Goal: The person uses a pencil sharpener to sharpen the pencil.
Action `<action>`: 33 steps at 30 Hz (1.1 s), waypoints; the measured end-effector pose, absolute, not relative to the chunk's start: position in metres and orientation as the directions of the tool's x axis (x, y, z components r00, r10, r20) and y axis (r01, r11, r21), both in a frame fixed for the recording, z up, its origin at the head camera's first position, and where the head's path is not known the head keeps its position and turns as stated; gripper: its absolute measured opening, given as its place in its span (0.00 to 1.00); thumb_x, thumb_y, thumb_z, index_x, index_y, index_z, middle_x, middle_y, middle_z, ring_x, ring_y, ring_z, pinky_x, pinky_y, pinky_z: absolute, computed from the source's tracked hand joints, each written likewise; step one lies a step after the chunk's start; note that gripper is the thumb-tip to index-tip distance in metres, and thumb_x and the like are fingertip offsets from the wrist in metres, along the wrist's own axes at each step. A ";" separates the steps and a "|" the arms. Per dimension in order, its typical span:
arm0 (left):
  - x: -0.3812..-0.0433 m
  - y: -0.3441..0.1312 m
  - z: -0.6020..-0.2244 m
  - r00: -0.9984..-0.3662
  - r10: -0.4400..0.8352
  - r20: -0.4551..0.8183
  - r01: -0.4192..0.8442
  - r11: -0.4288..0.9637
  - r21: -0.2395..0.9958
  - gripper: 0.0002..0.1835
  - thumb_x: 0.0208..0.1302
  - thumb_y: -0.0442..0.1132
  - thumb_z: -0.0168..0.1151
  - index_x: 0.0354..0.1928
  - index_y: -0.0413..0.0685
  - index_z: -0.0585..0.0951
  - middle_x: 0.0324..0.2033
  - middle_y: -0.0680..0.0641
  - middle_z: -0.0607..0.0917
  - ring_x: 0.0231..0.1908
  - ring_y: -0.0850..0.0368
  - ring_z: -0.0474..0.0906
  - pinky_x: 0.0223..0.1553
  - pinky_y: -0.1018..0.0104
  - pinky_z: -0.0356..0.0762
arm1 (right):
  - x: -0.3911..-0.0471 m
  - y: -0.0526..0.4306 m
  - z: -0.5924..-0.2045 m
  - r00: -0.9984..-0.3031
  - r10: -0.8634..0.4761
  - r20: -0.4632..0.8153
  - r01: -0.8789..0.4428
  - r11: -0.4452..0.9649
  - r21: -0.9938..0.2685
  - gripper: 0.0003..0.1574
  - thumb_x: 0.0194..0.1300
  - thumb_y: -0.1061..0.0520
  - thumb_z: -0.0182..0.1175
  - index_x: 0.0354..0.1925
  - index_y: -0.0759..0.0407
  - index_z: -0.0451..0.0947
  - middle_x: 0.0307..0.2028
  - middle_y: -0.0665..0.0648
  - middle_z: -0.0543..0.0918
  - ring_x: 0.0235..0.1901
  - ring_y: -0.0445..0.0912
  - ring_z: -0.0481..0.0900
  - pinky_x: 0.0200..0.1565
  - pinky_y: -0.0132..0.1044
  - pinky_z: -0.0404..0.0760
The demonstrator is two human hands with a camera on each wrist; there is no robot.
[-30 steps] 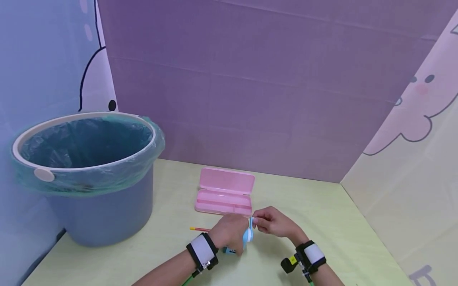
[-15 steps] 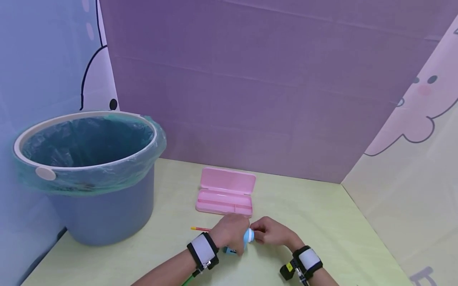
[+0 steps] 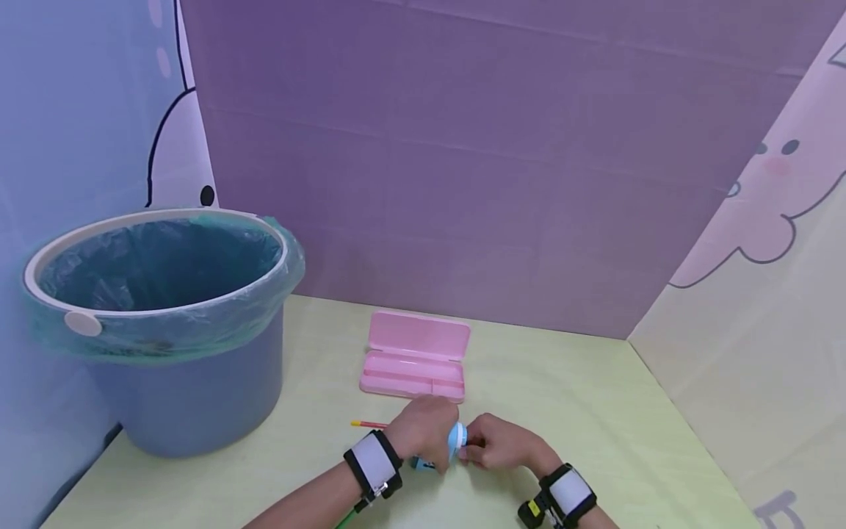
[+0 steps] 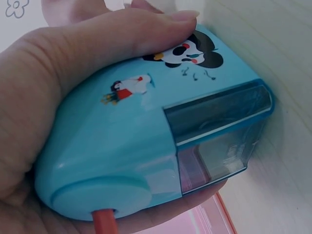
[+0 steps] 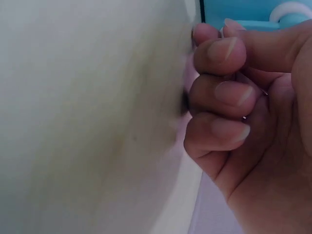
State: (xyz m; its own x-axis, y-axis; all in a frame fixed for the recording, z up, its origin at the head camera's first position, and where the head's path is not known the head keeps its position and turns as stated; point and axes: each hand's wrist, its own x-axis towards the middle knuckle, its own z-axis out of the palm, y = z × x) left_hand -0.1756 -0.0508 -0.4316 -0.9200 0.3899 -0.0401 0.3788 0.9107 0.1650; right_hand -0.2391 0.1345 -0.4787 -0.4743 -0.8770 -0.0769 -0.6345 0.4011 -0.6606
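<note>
My left hand [image 3: 423, 428] grips a light blue crank pencil sharpener [image 4: 136, 146] decorated with cartoon figures. Its thumb lies across the printed top, and a clear shavings drawer [image 4: 219, 146] shows on one side. A pencil [image 3: 369, 424] with a red body and yellow end sticks out of the sharpener's hole, pointing left in the head view. On the sharpener's other side, my right hand [image 3: 501, 442] pinches the end of the crank [image 5: 256, 24] between thumb and fingertips, with the remaining fingers curled. The crank's knob is hidden by those fingers.
Behind the hands lies an open pink pencil case [image 3: 418, 336], lid tipped back. A large blue bin [image 3: 192, 400] with a green plastic liner stands at the left. A purple backdrop [image 3: 429, 184] rises along the table's far edge.
The right hand has swung down and nearer with the crank, which stood upright a second ago. The left hand, sharpener and pencil have stayed in place.
</note>
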 end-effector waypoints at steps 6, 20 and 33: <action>-0.174 -0.050 -0.432 -0.923 0.382 -0.049 0.370 0.913 0.170 0.22 0.31 0.47 0.83 0.21 0.52 0.75 0.18 0.57 0.72 0.20 0.61 0.69 0.22 0.71 0.66 | -0.226 0.135 -0.476 -0.478 -0.874 -0.084 -0.637 0.411 -0.652 0.14 0.69 0.59 0.57 0.25 0.56 0.81 0.16 0.38 0.68 0.14 0.30 0.61 0.20 0.23 0.59; -0.174 -0.049 -0.429 -0.928 0.368 -0.062 0.355 0.922 0.153 0.22 0.32 0.48 0.83 0.23 0.52 0.76 0.19 0.57 0.72 0.21 0.61 0.68 0.22 0.70 0.65 | -0.221 0.150 -0.466 -0.481 -0.876 0.034 -0.740 0.384 -0.552 0.02 0.68 0.56 0.60 0.39 0.52 0.80 0.22 0.39 0.71 0.23 0.31 0.67 0.26 0.23 0.66; -0.173 -0.063 -0.411 -0.899 0.420 -0.124 0.350 0.860 0.372 0.48 0.37 0.65 0.77 0.61 0.48 0.75 0.48 0.52 0.82 0.44 0.61 0.76 0.44 0.62 0.77 | -0.221 0.163 -0.431 -0.598 -0.778 0.194 -0.715 0.408 -0.568 0.20 0.72 0.51 0.57 0.58 0.56 0.75 0.49 0.49 0.82 0.47 0.46 0.79 0.48 0.46 0.78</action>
State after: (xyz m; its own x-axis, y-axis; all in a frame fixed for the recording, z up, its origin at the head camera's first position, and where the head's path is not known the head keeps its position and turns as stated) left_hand -0.1726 -0.0625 -0.4108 -0.8989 0.4202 -0.1243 0.3504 0.8595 0.3721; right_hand -0.2205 0.1626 -0.4312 -0.5978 -0.7778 0.1942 -0.7150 0.4077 -0.5679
